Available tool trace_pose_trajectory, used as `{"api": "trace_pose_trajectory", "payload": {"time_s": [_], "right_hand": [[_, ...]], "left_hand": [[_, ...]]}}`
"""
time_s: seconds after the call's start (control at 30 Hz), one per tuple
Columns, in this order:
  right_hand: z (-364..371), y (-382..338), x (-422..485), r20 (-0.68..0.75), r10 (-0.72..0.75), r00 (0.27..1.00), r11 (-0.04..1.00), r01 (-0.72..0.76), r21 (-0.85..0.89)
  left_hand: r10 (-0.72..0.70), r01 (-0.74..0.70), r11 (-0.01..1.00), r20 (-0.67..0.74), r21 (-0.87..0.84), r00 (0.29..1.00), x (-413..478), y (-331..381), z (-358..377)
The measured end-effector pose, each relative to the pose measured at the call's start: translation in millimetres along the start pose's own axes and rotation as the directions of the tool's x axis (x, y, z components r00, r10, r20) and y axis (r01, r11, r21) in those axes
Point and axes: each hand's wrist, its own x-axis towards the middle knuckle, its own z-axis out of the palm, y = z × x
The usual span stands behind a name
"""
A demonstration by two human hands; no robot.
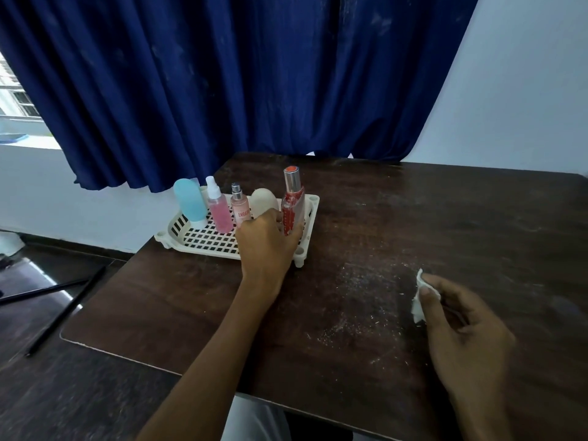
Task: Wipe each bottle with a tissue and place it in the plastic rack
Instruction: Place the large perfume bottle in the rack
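Dark table point(445, 218), rack point(203, 241) near left edge

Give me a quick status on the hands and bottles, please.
Left hand grips red bottle, upright in rack. Right hand pinches tissue over table. Four other bottles in rack; nothing blocking.

Dark wooden table point(445, 218), white specks point(350, 313) scattered on top. Blue curtain point(222, 74) behind; window point(16, 100) at left.

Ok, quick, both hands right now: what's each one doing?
Left hand: fingers curled round the red bottle, which stands in the rack.
Right hand: pinches the tissue.
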Motion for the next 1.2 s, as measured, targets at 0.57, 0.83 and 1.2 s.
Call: {"api": "trace_pose_trajectory", "payload": {"time_s": [0.57, 0.83, 1.2], "right_hand": [[-0.7, -1.5, -1.3, 0.002, -0.039, 0.999, 0.998, 0.040, -0.055], [-0.4, 0.0, -0.1, 0.021, -0.034, 0.999, 0.999, 0.035, -0.038], [-16.9, -1.4, 16.3, 0.138, 0.179, 0.974, 0.948, -0.209, 0.240]], "left_hand": [[-0.120, 0.120, 0.993, 0.043, -0.007, 0.992, 0.1, -2.4, 5.9], [0.006, -0.007, 1.000, -0.037, -0.031, 0.999, -33.4, 15.3, -34.2], [0.013, 0.421, 0.692, 0.593, -0.586, 0.805, -101.4, 97.9, 17.7]]}}
